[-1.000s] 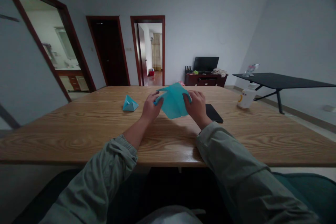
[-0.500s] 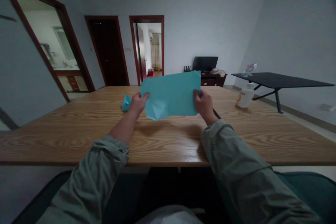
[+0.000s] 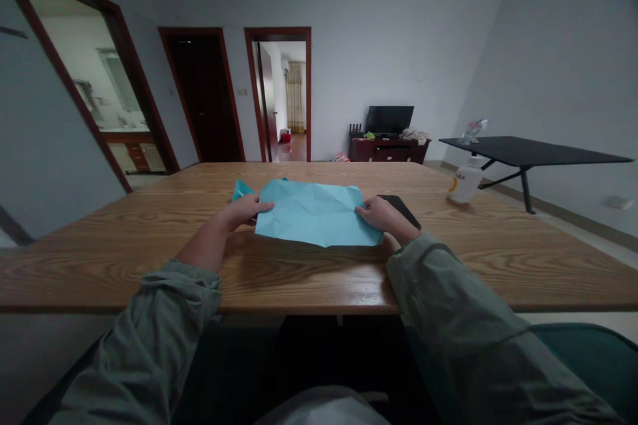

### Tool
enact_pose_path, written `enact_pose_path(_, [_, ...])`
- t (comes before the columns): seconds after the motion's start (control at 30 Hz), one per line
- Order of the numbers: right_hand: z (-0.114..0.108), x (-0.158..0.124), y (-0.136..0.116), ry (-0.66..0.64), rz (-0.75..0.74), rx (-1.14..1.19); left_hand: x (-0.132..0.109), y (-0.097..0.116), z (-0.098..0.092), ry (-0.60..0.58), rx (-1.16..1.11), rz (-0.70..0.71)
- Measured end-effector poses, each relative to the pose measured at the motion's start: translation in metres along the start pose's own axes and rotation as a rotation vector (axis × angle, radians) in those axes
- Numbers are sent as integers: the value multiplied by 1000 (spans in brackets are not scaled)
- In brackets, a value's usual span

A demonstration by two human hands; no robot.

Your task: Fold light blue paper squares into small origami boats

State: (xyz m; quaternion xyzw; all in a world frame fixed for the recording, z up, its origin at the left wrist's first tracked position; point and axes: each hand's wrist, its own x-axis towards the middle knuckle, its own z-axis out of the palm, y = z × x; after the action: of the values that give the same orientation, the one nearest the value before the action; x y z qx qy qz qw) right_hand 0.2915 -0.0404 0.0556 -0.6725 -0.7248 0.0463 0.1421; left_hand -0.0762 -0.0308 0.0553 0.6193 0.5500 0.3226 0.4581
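Your left hand (image 3: 243, 210) and right hand (image 3: 383, 214) rest spread, pressing opposite edges of the creased blue paper (image 3: 314, 214), which lies flat on the wooden table (image 3: 309, 275) between the folded blue piece (image 3: 241, 190) at far left and the phone (image 3: 401, 206) at right.

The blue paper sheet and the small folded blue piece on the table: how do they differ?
The creased sheet is far larger than the folded piece. The sheet lies nearly flat, while the folded piece stands up as a compact, angular shape, partly hidden behind the sheet. The left hand and right hand rest on the sheet's edges, but neither clearly touches the folded piece. Both are the same light blue and lie on the wooden table.
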Motion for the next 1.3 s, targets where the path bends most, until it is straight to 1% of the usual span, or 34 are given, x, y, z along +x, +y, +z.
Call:
enact_pose_path(0.1, [6, -6, -1, -131, -37, -50, -1, -9, -4, -67, 71, -69])
enact_pose_path(0.17, [11, -8, 0, -167, -69, -50, 0, -13, -4, -123, 114, -101])
enact_pose_path(0.23, [15, -7, 2, -172, -104, -39, 3, -16, -3, -142, 116, -116])
enact_pose_path(0.3, [17, -7, 4, -167, -141, -41, 7, -18, -1, -101, 71, -107])
enact_pose_path(0.37, [18, -7, 5, -158, -176, -53, 13, -20, 2, -18, 24, -70])
enact_pose_path(0.43, [18, -7, 6, -158, -189, -53, 18, -22, 3, 57, 17, -27])
enact_pose_path(0.5, [17, -8, 6, -162, -190, -49, 21, -24, 4, 94, 42, 2])
enact_pose_path(0.63, [15, -9, 3, -159, -175, -55, 24, -28, 2, 112, 74, 38])
enact_pose_path(0.73, [16, -11, 1, -160, -152, -81, 25, -28, 3, 103, 109, 73])
enact_pose_path(0.83, [11, -13, -1, -146, -75, -175, 29, -25, 8, 101, 161, 179])
enact_pose_path(0.9, [0, -14, -5, -78, -8, -262, 32, -23, 12, 104, 180, 256])
enact_pose_path(0.93, [-9, -15, -10, -23, 11, -297, 34, -22, 14, 105, 188, 289])
enact_pose_path(1.0, [-30, -16, -27, 120, -6, -315, 38, -22, 17, 102, 217, 334])
enact_pose_path(1.1, [-58, -15, -68, 309, -142, -282, 45, -24, 21, 107, 271, 375])
enact_pose_path(1.17, [-63, -12, -100, 381, -209, -265, 49, -25, 24, 113, 295, 393])
enact_pose_path(1.2, [-60, -10, -115, 378, -233, -256, 51, -26, 26, 118, 304, 402])
enact_pose_path(1.23, [-54, -6, -127, 345, -255, -252, 53, -26, 28, 121, 311, 411])
enact_pose_path(1.3, [-33, 3, -145, 213, -238, -250, 57, -26, 31, 118, 322, 427])
